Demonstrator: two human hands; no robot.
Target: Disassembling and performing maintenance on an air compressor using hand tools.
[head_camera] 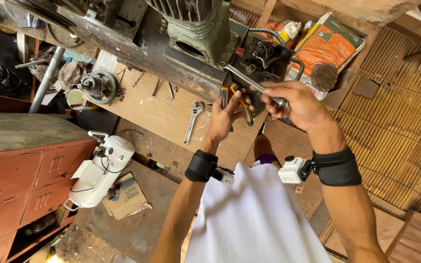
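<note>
My left hand [225, 117] grips orange-handled pliers [237, 100] below a black electrical switch box [264, 56] with wires, mounted beside a green motor housing [198, 29]. My right hand [298, 104] holds a long metal wrench [252, 83] that reaches up-left to the box's lower edge. Both wrists wear black straps; a small white camera [293, 169] sits on the right one.
An adjustable wrench [192, 119] and small tools lie on the plywood board [162, 112]. A white appliance [101, 168] leans by red metal drawers [20, 180]. An orange bag [330, 46] sits beside the box. Bamboo matting [400, 107] covers the right.
</note>
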